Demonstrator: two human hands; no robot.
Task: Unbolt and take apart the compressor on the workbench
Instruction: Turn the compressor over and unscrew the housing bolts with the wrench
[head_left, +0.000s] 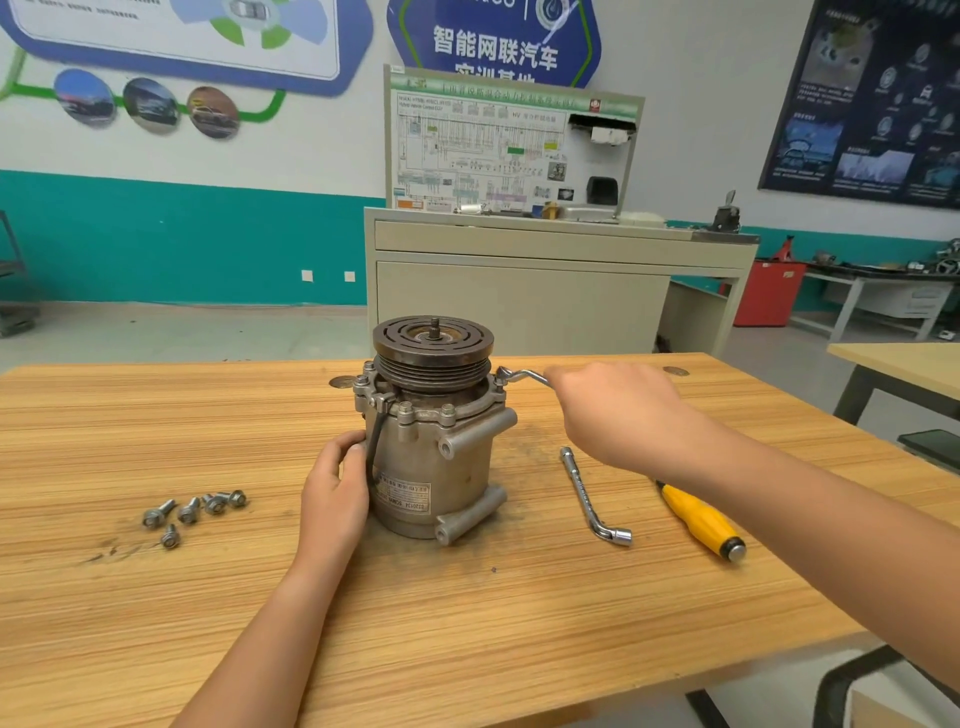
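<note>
A grey metal compressor (441, 467) stands upright on the wooden workbench (467, 623), its dark grooved pulley (432, 345) on top. Several bolts remain in the flange ring under the pulley. My left hand (335, 493) grips the left side of the housing beside a black cable. My right hand (618, 410) holds the handle of an L-shaped socket wrench (519, 375), whose socket end sits on a bolt at the flange's right side. Several removed bolts (192, 512) lie loose on the bench to the left.
A second L-shaped socket wrench (592, 496) and a yellow-handled screwdriver (701, 522) lie on the bench to the right of the compressor. Behind the bench stands a beige training cabinet (545, 270) with a wiring panel. Another table (904, 364) is at the right.
</note>
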